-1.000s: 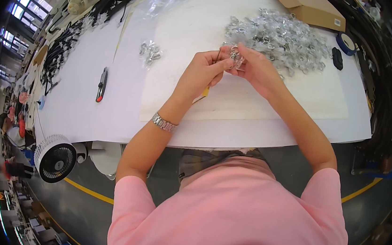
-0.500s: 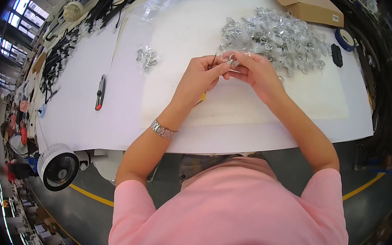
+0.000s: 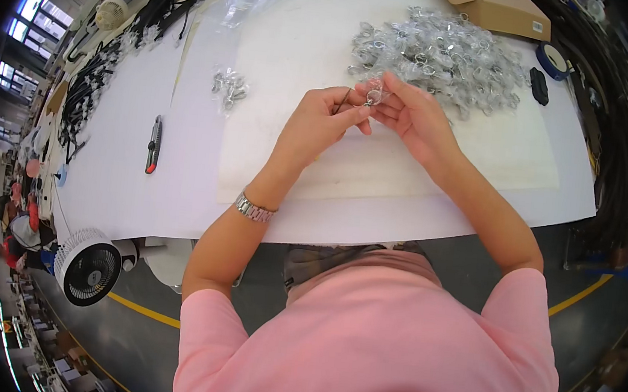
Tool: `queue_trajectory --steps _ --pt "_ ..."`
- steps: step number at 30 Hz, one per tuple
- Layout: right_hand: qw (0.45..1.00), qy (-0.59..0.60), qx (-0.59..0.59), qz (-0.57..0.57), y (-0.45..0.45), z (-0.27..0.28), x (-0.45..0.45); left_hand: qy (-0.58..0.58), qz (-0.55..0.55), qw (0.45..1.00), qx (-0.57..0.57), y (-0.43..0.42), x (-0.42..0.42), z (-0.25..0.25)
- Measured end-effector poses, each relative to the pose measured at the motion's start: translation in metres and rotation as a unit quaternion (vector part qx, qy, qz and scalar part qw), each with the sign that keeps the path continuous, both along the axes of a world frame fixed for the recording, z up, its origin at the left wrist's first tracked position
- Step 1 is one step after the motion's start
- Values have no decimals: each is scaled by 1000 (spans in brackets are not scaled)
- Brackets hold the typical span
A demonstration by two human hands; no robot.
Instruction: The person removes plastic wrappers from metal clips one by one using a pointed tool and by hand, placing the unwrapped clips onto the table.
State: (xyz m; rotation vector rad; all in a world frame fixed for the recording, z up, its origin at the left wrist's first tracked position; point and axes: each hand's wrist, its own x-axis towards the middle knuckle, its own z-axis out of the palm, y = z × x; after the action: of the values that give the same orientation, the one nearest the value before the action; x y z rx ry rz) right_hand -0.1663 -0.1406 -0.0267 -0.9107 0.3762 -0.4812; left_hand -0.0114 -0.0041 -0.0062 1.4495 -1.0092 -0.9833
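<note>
My left hand (image 3: 325, 121) is closed, its thumb and index finger pinching a small silver key ring (image 3: 373, 97) with clear plastic around it. A thin dark-tipped tool (image 3: 342, 102) also sticks out of this hand; most of it is hidden in the palm. Just to the right, my right hand (image 3: 417, 123) has its fingertips and thumb around the ring's plastic, with the other fingers loosely curled. Behind both hands lies a large heap of similar silver rings in clear plastic (image 3: 448, 58). A small group of silver metal pieces (image 3: 230, 88) rests to the left.
A box cutter (image 3: 154, 144) lies on the white table (image 3: 185, 199). At the back right are a cardboard box (image 3: 498, 13), a blue tape roll (image 3: 552, 61) and a black object (image 3: 538, 86). Black cords (image 3: 97, 92) line the left edge. A fan (image 3: 91, 269) stands front left.
My right hand's fingers have spread and lifted slightly, so the ring shows more clearly between the hands. The left hand has tilted a little, and the yellow part beneath it is now mostly hidden.
</note>
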Motion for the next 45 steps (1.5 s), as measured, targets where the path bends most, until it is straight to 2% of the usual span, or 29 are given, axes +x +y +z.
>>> queue_trajectory --steps 2,5,8,11,20,23,26,29,32,35,43,45 --pt "1000 -1 5 -18 -1 -2 -1 -29 10 1000 -7 0 0 -3" --pt "999 1 11 -40 -7 -7 2 6 68 996 -51 0 0 -4" --pt "999 7 1 -48 -3 1 0 -14 87 996 -15 4 5 6" --pt "999 9 -21 -47 -1 3 -1 76 79 993 -33 5 7 1" --pt "995 15 -66 -76 1 -10 5 93 94 985 -114 0 -2 -2" --pt "995 4 -62 -74 5 -6 3 28 121 986 -110 -1 -11 1" --pt "997 -6 -49 -61 8 -4 3 -91 152 980 -88 -5 -9 -7" --pt "997 -16 -44 -54 8 -6 3 -179 122 975 -50 -5 -6 -8" --pt "998 -33 -43 -45 10 -4 2 -131 124 983 -26 -2 -5 -1" --pt "997 -46 -53 -32 13 -3 3 -60 147 986 -58 -4 -10 1" --pt "995 -38 -81 53 12 -8 9 80 71 992 -70 -5 -3 -8" --pt "996 -23 -72 41 13 -9 10 97 58 991 -76 -4 1 -4"
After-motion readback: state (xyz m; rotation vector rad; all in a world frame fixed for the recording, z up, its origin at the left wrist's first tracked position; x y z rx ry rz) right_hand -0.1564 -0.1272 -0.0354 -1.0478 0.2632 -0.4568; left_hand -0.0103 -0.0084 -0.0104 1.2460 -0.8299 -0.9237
